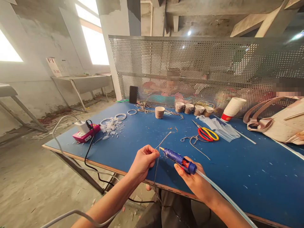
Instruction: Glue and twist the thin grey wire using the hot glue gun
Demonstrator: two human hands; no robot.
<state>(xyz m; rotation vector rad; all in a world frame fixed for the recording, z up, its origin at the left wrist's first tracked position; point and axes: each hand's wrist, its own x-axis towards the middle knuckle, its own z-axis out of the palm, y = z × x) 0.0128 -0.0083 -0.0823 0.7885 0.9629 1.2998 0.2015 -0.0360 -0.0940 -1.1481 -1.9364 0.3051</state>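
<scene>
My left hand (145, 159) is closed in a pinch on a thin twine (163, 139), whose frayed end sticks up and to the right above the blue table. My right hand (193, 180) grips a blue hot glue gun (174, 155), with a long clear glue stick (220, 191) trailing out of its back. The glue gun's brass nozzle touches or nearly touches the twine just beside my left fingertips; I cannot tell which. Further off stands a small twine-wrapped cup (160, 112). Red and yellow scissors (207, 134) lie right of the hands by a loose piece of twine (195, 142).
A pink power strip (86, 134) with a white plug sits at left, its cables hanging over the edge. Behind are white rings (120, 116), glue scraps (112, 128), a phone (133, 94), several small cups (189, 108), glue sticks (222, 128), stacked paper cups (233, 109) and a bag (282, 122).
</scene>
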